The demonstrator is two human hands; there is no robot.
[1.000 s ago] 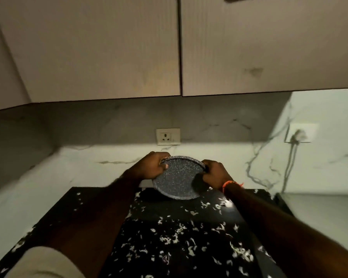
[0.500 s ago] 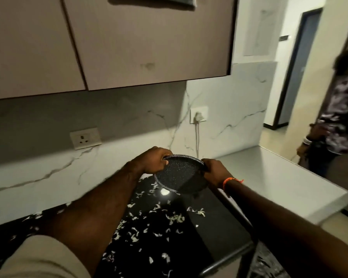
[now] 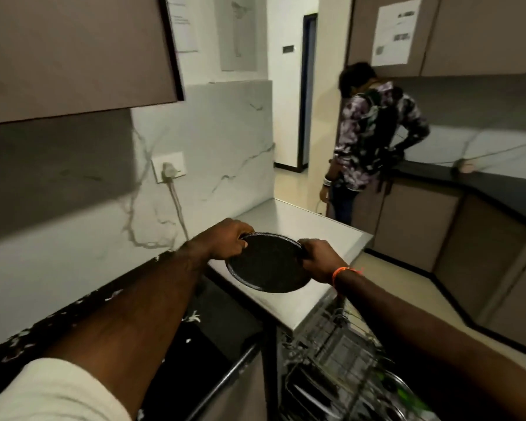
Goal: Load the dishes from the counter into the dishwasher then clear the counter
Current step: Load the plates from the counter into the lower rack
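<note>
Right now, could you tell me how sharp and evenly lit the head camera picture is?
Head view: the plate and both hands, left and right, are fairly sharp; the dishwasher rack and the edges smear with blur; the cabinet shades the wall; straight lines bow near the borders.

Dim indoor light overall. Brightest patch on white wall beside dark doorway (image 3: 307,86) at far end. Deep shadow under brown overhead cabinet (image 3: 73,53), falling across white marble backsplash (image 3: 213,141). Motion blur smears wire dishwasher rack (image 3: 340,360) and right edge. Wide-angle bend tilts verticals.
</note>
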